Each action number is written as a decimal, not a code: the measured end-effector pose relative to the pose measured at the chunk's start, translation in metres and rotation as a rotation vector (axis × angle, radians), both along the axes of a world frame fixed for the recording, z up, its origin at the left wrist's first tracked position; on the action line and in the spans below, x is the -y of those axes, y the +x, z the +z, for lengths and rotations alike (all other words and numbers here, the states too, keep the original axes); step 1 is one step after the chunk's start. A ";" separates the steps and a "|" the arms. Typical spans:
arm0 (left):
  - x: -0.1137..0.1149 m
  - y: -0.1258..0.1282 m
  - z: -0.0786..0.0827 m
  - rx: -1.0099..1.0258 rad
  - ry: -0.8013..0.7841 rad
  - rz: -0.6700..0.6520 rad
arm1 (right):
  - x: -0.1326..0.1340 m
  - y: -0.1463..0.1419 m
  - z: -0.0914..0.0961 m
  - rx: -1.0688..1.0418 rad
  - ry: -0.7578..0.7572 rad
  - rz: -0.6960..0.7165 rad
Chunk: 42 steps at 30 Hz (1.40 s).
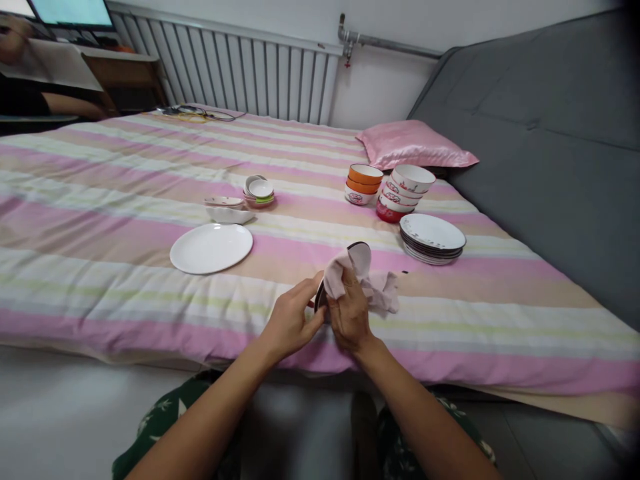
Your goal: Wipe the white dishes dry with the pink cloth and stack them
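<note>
Near the front edge of the bed, my left hand grips a dark-rimmed plate by its left side. The plate is tilted up, and much of it is hidden by cloth and fingers. My right hand is closed on a pale pink cloth, pressing it against the plate's surface; a loose end hangs to the right. To the right of my hands lies a stack of plates, the top one white with a floral pattern. A white oval plate rests flat on the left.
Two stacks of bowls, one orange-topped and one taller, stand behind the plates. Small dishes and boat-shaped dishes sit left of centre. A pink pillow lies behind. Another person's arm shows far left.
</note>
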<state>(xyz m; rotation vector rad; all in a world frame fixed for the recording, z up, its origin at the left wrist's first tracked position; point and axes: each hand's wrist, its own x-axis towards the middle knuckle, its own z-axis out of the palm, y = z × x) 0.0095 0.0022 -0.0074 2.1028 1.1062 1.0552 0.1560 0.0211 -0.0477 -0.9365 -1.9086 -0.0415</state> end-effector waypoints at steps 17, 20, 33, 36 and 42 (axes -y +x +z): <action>0.002 -0.002 0.000 -0.096 0.079 -0.021 | -0.023 0.006 0.008 -0.055 -0.012 -0.351; 0.002 -0.002 0.000 -0.088 0.071 -0.022 | -0.024 0.007 0.009 -0.069 -0.083 -0.386; -0.001 -0.001 -0.001 -0.015 0.042 -0.019 | -0.016 0.012 0.007 -0.041 -0.368 -0.419; -0.002 -0.001 -0.001 0.008 0.020 0.000 | -0.013 0.011 0.005 0.009 -0.414 -0.421; -0.006 -0.002 -0.001 0.047 -0.038 0.026 | -0.008 0.013 0.002 0.095 -0.464 -0.402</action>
